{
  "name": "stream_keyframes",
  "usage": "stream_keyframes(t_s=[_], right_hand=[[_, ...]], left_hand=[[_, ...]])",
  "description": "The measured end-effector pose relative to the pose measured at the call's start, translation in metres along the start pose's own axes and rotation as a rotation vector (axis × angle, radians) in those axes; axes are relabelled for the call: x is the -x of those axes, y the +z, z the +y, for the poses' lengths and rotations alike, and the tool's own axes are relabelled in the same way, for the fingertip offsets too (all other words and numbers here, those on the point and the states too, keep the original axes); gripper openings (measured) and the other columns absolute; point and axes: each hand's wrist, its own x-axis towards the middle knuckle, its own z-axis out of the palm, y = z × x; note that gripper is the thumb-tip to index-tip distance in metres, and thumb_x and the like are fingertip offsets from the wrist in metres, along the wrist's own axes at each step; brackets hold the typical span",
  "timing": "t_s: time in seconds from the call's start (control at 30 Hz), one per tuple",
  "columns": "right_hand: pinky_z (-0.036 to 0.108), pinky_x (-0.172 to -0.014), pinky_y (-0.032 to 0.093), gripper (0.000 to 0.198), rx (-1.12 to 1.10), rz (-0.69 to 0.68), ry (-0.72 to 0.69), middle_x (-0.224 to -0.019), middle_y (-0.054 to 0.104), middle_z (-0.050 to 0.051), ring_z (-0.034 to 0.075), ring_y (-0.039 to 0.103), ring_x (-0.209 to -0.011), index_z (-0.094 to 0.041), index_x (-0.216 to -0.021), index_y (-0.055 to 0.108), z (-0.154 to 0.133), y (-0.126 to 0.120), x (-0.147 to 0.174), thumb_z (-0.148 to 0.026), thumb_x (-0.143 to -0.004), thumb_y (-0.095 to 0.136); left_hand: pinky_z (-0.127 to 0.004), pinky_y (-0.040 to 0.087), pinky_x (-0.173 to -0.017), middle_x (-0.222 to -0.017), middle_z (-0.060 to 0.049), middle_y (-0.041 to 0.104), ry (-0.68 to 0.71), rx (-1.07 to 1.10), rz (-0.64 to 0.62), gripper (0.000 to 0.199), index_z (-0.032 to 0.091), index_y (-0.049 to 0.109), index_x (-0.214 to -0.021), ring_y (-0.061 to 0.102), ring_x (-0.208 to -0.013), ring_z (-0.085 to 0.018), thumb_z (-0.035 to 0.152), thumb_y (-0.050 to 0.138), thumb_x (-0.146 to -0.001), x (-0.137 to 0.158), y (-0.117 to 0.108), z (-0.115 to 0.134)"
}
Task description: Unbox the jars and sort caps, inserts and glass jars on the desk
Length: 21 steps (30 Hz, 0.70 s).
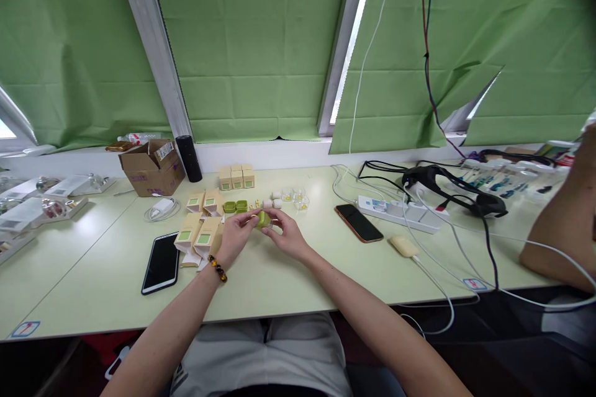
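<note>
Between the fingertips of both hands is a small green piece (263,219), rounded and shiny. My left hand (236,237) pinches it from the left, with a bracelet of dark and amber beads (218,268) on the wrist. My right hand (287,236) grips it from the right. Just beyond the hands stand green square cups (241,206), tiny yellow pieces (254,205), white cylinders (272,203) and clear cups (302,201) with yellow in them. Opened cream boxes (208,234) with green windows lie by my left wrist.
Closed small boxes (236,177) stand at the back. A phone (161,262) lies at left, another phone (359,223) at right. Beyond are a cardboard box (153,167), a black cylinder (189,159), a power strip (403,213), cables and a black headset (451,189). Another person's arm (561,229) rests at far right.
</note>
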Motion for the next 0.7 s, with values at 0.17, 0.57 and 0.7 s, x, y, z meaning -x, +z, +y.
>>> stream_keyframes(t_s=[0.17, 0.57, 0.7], right_hand=[[0.041, -0.091, 0.060, 0.050, 0.088, 0.074, -0.052, -0.117, 0.072, 0.008, 0.023, 0.068, -0.100, -0.027, -0.128, 0.068, 0.000, 0.000, -0.001, -0.039, -0.082, 0.083], [0.043, -0.094, 0.058, 0.052, -0.030, 0.124, 0.003, -0.108, 0.071, 0.007, 0.022, 0.067, -0.098, -0.026, -0.127, 0.064, -0.008, -0.006, -0.001, -0.046, -0.083, 0.082], [0.046, -0.102, 0.056, 0.055, -0.332, 0.079, 0.059, -0.116, 0.070, 0.009, 0.025, 0.069, -0.110, -0.028, -0.132, 0.059, -0.008, -0.013, -0.006, -0.053, -0.086, 0.077]], left_hand=[[-0.043, 0.058, -0.096, -0.100, -0.011, 0.081, -0.089, 0.175, 0.072, 0.043, 0.016, 0.083, -0.100, 0.074, -0.098, -0.026, 0.050, 0.085, -0.074, -0.002, 0.003, 0.000], [-0.044, 0.062, -0.091, -0.108, -0.009, 0.075, -0.163, 0.553, 0.283, 0.032, 0.016, 0.074, -0.091, 0.072, -0.095, -0.021, 0.042, 0.087, -0.078, -0.010, -0.009, -0.012], [-0.044, 0.063, -0.090, -0.106, -0.009, 0.074, -0.263, 0.674, 0.255, 0.015, 0.015, 0.071, -0.088, 0.072, -0.096, -0.020, 0.025, 0.081, -0.082, -0.012, -0.014, -0.014]])
